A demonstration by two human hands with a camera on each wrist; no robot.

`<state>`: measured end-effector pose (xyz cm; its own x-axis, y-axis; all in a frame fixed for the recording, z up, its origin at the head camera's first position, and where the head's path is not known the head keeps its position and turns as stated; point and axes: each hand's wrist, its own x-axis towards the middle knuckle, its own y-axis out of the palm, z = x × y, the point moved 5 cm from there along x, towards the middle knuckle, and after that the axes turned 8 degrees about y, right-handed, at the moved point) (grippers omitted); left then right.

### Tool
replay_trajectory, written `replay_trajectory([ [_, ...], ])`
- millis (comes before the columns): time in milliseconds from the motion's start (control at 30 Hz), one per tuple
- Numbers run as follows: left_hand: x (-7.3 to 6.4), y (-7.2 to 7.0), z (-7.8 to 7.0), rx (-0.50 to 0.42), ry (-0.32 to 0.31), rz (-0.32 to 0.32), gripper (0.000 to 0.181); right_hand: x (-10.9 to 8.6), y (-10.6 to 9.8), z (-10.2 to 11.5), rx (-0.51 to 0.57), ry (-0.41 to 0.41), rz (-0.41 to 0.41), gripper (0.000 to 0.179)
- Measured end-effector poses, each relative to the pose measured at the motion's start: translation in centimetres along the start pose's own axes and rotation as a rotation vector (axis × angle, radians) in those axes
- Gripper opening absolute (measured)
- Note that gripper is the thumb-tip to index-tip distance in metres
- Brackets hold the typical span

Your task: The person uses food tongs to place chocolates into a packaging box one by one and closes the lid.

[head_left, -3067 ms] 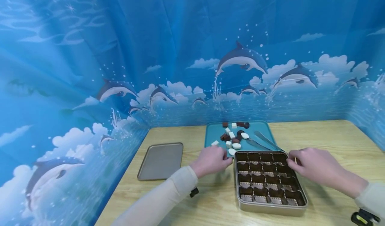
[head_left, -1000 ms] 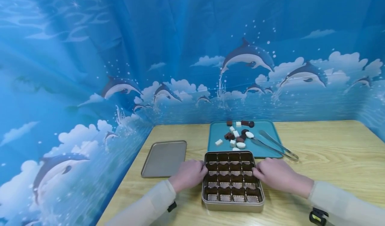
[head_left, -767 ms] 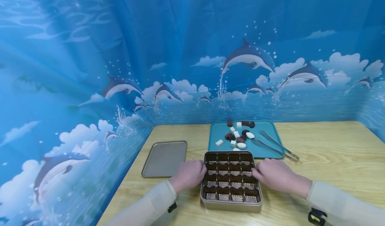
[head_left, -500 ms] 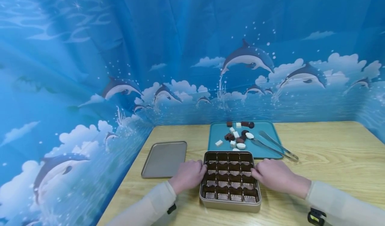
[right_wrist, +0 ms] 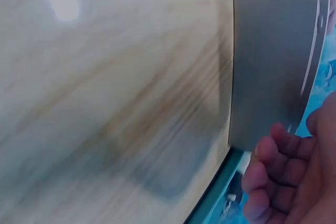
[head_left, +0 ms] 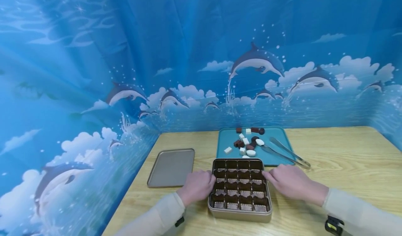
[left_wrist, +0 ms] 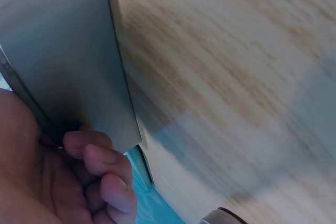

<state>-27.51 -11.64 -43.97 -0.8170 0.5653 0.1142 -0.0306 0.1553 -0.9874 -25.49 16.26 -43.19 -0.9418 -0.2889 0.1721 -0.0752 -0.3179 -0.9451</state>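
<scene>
In the head view a square bronze-coloured metal tin [head_left: 240, 216] stands on the table, fitted with a dark brown insert of small empty compartments. My left hand [head_left: 198, 185] grips its left wall, the thumb at the rim and the fingers curled against the outside. On the opposite side my right hand [head_left: 290, 182] holds the right wall near the rim, its fingers curled. In the left wrist view the fingers [left_wrist: 97, 156] lie against the tin's side. The right wrist view shows fingertips [right_wrist: 265, 150] close by the wall, with a small gap between thumb and index finger.
Behind the tin lies a teal tray [head_left: 226, 136] with several white pieces [head_left: 250, 153] and brown chocolate-like pieces [head_left: 238, 143]. Metal tongs [head_left: 284, 155] rest across its right edge. A flat metal lid [head_left: 172, 168] lies to the left. A dolphin-print curtain [head_left: 194, 47] surrounds the table.
Since about three seconds ago the tin has moved left between both hands, uncovering more of the tongs. Over the last half second hands and tin have barely moved.
</scene>
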Motion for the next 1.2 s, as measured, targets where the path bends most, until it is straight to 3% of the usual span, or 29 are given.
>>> replay_trajectory([
  [133,-0.2,0.0,-0.1,0.015,-0.012,-0.002,0.040,0.4,-1.0,-1.7,-0.064,0.006,-0.090,0.045],
  [300,0.0,0.0,-0.2,0.049,-0.013,0.000,0.039,0.9,-2.3,-4.5,-0.095,0.040,-0.166,0.023],
  [400,0.1,0.0,-0.2,0.058,-0.015,-0.001,0.038,1.4,-2.5,-5.9,-0.119,0.053,-0.177,0.030],
  [633,-0.1,0.3,-0.1,0.025,-0.044,0.034,0.038,2.5,-1.8,-8.3,-0.165,0.133,-0.100,0.065],
  [867,-0.1,0.3,-0.3,0.028,-0.051,0.032,0.038,2.9,-1.4,-9.6,-0.140,0.187,-0.034,0.075],
  [1000,0.0,0.5,-0.3,0.035,-0.060,0.036,0.039,3.0,-1.2,-10.1,-0.106,0.222,0.022,0.072],
  [1200,0.0,0.6,-0.3,0.022,-0.073,0.027,0.039,3.5,-0.8,-10.8,-0.086,0.212,0.080,0.039],
])
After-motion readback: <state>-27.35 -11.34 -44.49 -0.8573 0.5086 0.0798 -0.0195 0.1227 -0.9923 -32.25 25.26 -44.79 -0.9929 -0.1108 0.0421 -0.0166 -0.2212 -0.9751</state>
